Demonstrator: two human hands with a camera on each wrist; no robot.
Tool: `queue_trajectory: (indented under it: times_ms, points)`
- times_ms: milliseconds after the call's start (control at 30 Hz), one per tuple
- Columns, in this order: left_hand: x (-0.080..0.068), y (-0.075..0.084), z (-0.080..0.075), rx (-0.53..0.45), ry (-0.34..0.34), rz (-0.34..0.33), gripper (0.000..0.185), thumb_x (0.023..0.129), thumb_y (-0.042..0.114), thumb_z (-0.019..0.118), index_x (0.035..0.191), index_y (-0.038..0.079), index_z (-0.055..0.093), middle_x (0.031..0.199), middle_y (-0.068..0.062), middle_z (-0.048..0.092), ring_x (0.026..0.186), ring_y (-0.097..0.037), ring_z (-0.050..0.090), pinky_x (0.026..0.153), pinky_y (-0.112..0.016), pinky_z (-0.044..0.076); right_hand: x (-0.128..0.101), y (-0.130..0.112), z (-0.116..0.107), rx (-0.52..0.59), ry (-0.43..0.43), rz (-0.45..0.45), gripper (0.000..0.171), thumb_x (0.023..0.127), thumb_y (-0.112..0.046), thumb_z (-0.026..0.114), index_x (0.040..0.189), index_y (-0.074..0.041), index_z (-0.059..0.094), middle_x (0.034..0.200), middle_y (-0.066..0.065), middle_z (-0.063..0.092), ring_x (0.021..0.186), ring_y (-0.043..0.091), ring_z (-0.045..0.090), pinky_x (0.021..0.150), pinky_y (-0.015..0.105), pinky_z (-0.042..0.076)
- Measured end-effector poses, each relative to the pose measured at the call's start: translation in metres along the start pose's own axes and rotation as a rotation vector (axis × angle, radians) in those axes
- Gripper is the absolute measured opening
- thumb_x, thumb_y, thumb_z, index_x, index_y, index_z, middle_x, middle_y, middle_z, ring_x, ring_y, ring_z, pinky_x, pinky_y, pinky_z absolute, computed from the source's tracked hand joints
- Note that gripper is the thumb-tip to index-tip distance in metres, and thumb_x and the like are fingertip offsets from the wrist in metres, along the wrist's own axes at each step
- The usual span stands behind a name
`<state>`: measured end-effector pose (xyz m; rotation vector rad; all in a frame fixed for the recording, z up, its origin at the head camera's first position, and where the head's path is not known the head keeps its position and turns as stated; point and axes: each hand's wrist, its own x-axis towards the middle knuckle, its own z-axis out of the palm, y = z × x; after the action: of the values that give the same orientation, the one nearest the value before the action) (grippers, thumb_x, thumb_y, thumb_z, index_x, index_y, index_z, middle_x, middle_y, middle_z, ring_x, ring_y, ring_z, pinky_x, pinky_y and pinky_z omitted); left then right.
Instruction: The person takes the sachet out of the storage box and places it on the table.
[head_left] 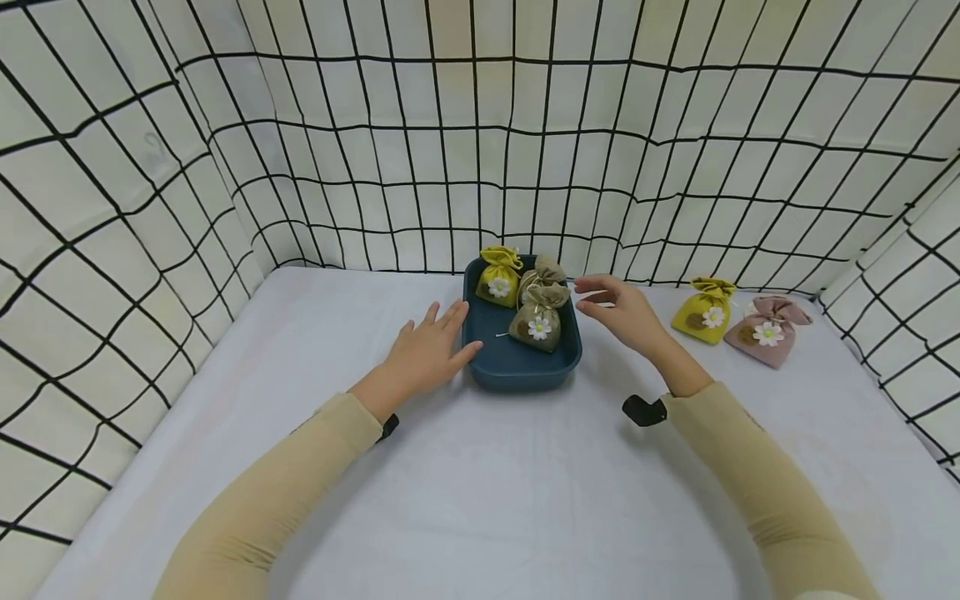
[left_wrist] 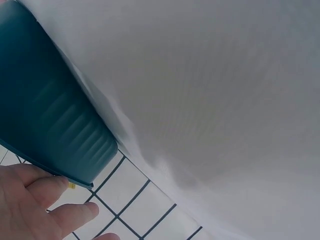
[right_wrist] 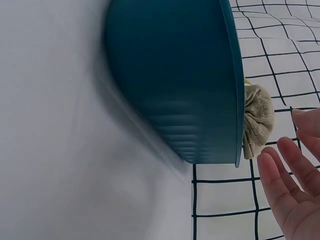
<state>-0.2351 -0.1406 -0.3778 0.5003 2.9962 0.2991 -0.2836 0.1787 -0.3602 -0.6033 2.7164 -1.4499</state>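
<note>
Both of my hands sit open beside the blue tray, holding nothing. Left hand lies flat on the worktop, fingers straight, the fingertips touching the tray's left wall; the left wrist view shows those fingers right at the rim. Right hand hovers just off the tray's right edge, palm turned inward, fingers relaxed and slightly spread, with nothing between them; from the right wrist I see the fingertips near the rim and the ruffled top of a sachet poking above it. Inside the tray stand three small drawstring sachets: a yellow one at the back left, a beige one at the back right, and an olive one in front of it, each upright and close to its neighbours. Well to the right on the worktop lie two more, a yellow sachet and a pink sachet, side by side and nearly touching. As I judge it, steadying the tray well means keeping the left fingers pressed lightly to its wall so it cannot slide, while the right hand stays clear of the sachets' ruffled tops so none tips over.
</note>
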Motion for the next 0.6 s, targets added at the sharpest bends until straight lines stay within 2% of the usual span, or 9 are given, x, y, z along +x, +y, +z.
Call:
queue_trajectory:
  times_ms: [200,333,600]
  points:
    - [0.000,-0.002,0.001,0.001,0.000,-0.001,0.080,0.108,0.056,0.041,0.165,0.009,0.014,0.169,-0.009,0.019,0.155,-0.039,0.012,0.116,-0.067,0.021,0.012,-0.003,0.003,-0.026,-0.007,0.028,0.045,0.102,-0.016,0.067,0.144,-0.002,0.056,0.141,0.017,0.059,0.125,0.035,0.059,0.098,0.052,0.050]
    - [0.000,-0.002,0.002,-0.004,0.003,0.003,0.080,0.107,0.057,0.040,0.165,0.009,0.014,0.169,-0.008,0.019,0.155,-0.039,0.013,0.116,-0.067,0.021,0.020,-0.004,0.005,-0.054,-0.045,0.050,0.047,0.102,-0.018,0.068,0.144,-0.002,0.056,0.143,0.017,0.057,0.126,0.036,0.058,0.099,0.053,0.050]
    - [-0.001,-0.002,0.001,-0.005,0.003,0.002,0.079,0.108,0.056,0.041,0.165,0.008,0.014,0.169,-0.009,0.018,0.155,-0.039,0.012,0.116,-0.067,0.021,0.027,-0.009,0.014,-0.136,-0.084,0.042,0.043,0.101,-0.013,0.068,0.141,-0.001,0.060,0.143,0.017,0.058,0.124,0.035,0.060,0.097,0.047,0.052]
